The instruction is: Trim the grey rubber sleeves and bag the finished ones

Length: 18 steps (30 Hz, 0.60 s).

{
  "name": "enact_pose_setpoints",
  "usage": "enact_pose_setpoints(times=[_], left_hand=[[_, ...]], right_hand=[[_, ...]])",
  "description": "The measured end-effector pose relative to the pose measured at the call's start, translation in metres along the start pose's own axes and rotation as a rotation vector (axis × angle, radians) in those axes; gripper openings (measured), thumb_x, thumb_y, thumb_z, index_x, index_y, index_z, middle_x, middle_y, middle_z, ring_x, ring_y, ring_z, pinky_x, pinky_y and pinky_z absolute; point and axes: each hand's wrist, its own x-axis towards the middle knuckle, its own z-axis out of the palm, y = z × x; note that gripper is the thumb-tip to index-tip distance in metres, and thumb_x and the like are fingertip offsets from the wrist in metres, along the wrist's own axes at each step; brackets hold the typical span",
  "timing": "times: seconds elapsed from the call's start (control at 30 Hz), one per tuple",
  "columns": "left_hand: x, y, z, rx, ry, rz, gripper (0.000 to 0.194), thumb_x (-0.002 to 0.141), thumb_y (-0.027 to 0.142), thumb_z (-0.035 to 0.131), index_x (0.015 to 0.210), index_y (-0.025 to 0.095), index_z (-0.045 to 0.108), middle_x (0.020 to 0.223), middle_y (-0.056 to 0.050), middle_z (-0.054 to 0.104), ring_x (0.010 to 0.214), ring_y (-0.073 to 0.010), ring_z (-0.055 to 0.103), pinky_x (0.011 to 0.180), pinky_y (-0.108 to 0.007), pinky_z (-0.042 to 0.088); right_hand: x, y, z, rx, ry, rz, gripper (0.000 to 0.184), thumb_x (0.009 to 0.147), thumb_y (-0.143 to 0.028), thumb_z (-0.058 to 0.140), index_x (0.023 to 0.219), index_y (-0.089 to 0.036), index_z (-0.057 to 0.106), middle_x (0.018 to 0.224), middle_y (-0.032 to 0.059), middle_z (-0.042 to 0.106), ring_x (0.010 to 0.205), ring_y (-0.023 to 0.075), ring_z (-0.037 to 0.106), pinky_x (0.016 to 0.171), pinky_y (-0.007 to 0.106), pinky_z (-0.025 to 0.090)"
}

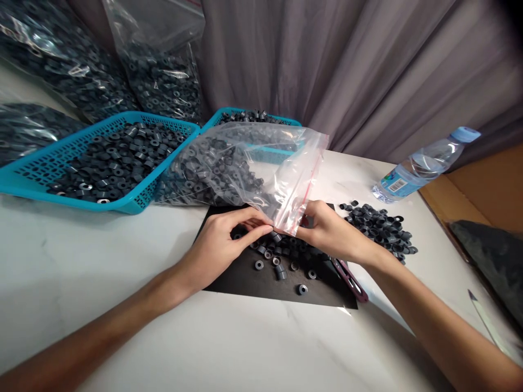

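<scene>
A clear zip bag [229, 169] with a red stripe along its mouth lies on its side, partly filled with dark grey ring-shaped parts. My left hand [223, 239] pinches the near edge of the bag, thumb and fingers pressed together. My right hand [330, 228] grips the bag's zip end, its fingertips partly hidden behind the plastic. Beneath both hands, loose grey rings [280, 272] are scattered over a black mat [245, 286]. Beside my right wrist rests a dark purple handle [350, 280] of some tool, whose other end is covered.
Two blue baskets, one at left [122, 206] and one behind the bag [286, 121], hold more grey parts. Filled clear bags [163, 76] stand at the back left. To the right are a pile of grey caps [379, 228], a water bottle [425, 166] and a cardboard box [490, 190].
</scene>
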Motion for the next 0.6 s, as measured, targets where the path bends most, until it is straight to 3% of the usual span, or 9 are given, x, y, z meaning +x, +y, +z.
enact_pose_setpoints(times=[0.3,0.6], left_hand=[[0.0041,-0.0033,-0.0018,-0.249,-0.020,-0.114,0.021,0.092,0.039,0.070,0.096,0.019,0.074,0.095,-0.002,0.079,0.095,-0.0193,0.075,0.090,-0.028,0.057],[0.0028,-0.0088,-0.0015,-0.197,-0.028,-0.109,0.023,0.091,0.042,0.070,0.098,0.021,0.075,0.103,-0.002,0.079,0.097,-0.0204,0.074,0.093,-0.031,0.056]], right_hand=[[-0.0008,0.0008,0.0021,-0.070,0.003,0.013,0.015,0.095,-0.033,0.067,0.102,-0.023,0.076,0.101,0.0030,0.072,0.094,0.0192,0.066,0.089,0.034,0.053],[0.0004,0.0037,-0.0060,-0.080,0.084,0.008,0.016,0.096,-0.034,0.064,0.097,-0.021,0.074,0.099,0.0045,0.071,0.090,0.0191,0.063,0.088,0.035,0.052]])
